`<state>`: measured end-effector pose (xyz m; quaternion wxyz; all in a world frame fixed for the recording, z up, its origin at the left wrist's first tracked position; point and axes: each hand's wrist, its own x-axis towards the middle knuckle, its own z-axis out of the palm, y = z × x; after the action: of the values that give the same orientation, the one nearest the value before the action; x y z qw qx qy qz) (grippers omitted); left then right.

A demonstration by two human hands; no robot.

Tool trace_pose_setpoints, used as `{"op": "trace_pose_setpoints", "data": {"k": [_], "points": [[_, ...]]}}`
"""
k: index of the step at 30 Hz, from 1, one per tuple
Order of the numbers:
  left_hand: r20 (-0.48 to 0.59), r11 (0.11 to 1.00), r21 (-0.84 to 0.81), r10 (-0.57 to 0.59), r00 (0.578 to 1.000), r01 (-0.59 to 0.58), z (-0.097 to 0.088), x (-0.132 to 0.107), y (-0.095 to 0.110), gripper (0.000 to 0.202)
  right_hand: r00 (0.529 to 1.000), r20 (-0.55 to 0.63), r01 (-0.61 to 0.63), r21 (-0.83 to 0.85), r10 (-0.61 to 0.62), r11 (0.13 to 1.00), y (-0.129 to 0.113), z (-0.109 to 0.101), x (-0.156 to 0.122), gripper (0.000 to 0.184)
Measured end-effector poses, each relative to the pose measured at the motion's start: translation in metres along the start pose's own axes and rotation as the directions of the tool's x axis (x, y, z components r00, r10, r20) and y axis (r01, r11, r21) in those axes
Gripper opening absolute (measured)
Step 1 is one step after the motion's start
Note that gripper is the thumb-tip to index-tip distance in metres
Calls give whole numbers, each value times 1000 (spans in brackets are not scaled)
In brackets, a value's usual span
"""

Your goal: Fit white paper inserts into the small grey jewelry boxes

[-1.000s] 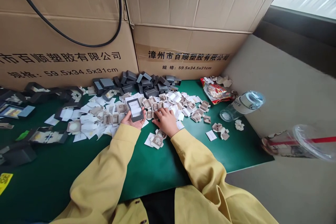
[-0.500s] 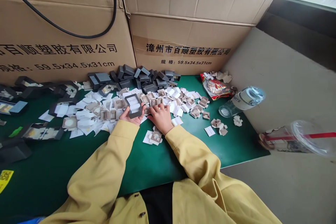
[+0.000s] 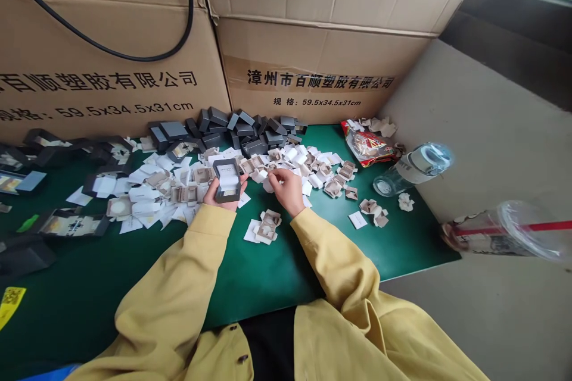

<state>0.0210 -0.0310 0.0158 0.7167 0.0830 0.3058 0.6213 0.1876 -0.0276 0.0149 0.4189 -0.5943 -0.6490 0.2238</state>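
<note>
My left hand grips a small dark grey box with a white lining, held open side up above the green mat. My right hand is lifted just off the mat beside it, fingers pinched on a small beige insert pulled from the scattered pile of beige inserts and white cards. A heap of dark grey boxes lies behind the pile. Both arms wear yellow sleeves.
Two big cardboard cartons stand along the mat's back edge, with a black cable hanging over the left one. A red snack bag, a glass bottle and a clear plastic cup lie at the right. More dark boxes lie at the left.
My right hand rose from the pile, where it lay flat, and now pinches a beige insert. My left hand tipped the grey box up slightly.
</note>
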Motion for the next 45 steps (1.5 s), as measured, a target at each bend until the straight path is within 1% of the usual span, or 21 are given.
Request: {"op": "trace_pose_setpoints", "data": {"k": [1,3,5,8,11,13,15,16,18,20,21,22,23,25,27,29,31,36,39,41,45], "points": [[23,1000,19,5,1000,-5,0,-1,-1,39,997,12,-81,119,81,990,0,-5,0,22],[78,999,47,-11,997,8,-1,-2,-3,39,976,77,-220,310,206,925,0,-12,0,23],[125,996,70,-55,991,47,-3,-3,-4,40,947,181,-320,432,267,843,1,-17,0,24],[138,987,90,-149,979,137,-6,-3,-5,40,899,329,-429,528,289,733,4,-18,1,23],[130,973,99,-220,967,208,-6,-5,-5,39,872,399,-481,592,283,646,7,-16,1,22],[135,970,104,-233,963,220,-5,-7,-4,39,868,419,-488,616,268,618,9,-14,2,23],[134,973,94,-224,965,212,-3,-9,-4,38,871,421,-479,610,254,631,10,-12,2,25],[127,976,78,-213,969,204,-2,-10,-3,38,878,411,-463,596,247,656,9,-12,1,26],[104,983,32,-185,977,183,1,-11,-3,36,916,333,-381,552,223,741,8,-11,0,30],[62,989,-13,-149,987,151,3,-10,-2,36,971,179,-223,457,157,861,7,-11,-2,34],[34,990,-30,-133,990,134,3,-8,-2,37,990,105,-125,379,91,917,7,-12,-4,35],[9,992,-44,-120,993,121,3,-7,-2,37,998,57,-23,287,7,958,7,-12,-5,35],[-15,992,-55,-112,994,111,3,-5,-2,38,996,43,72,194,-82,978,8,-13,-7,34],[-38,992,-75,-107,994,104,1,-2,-1,39,968,92,229,49,-232,972,10,-14,-9,37],[-24,991,-85,-110,994,107,-1,0,-1,39,935,162,324,-25,-316,946,14,-14,-11,46],[-3,989,-91,-116,993,116,-2,0,0,39,913,215,366,-49,-348,929,17,-11,-12,54],[12,987,-102,-126,992,127,-3,0,0,39,904,243,375,-54,-352,926,19,-8,-13,54],[0,987,-113,-116,993,116,-3,0,-3,38,922,215,344,-72,-322,936,17,-6,-15,49],[1,989,-96,-115,993,115,-2,0,-7,38,917,225,348,-47,-329,936,14,-7,-16,47],[6,988,-76,-135,991,135,-1,-1,-9,38,909,231,362,-29,-346,932,13,-8,-17,46],[78,977,3,-213,974,213,-1,-4,-10,40,894,240,402,-54,-379,914,13,-6,-17,44]]}}
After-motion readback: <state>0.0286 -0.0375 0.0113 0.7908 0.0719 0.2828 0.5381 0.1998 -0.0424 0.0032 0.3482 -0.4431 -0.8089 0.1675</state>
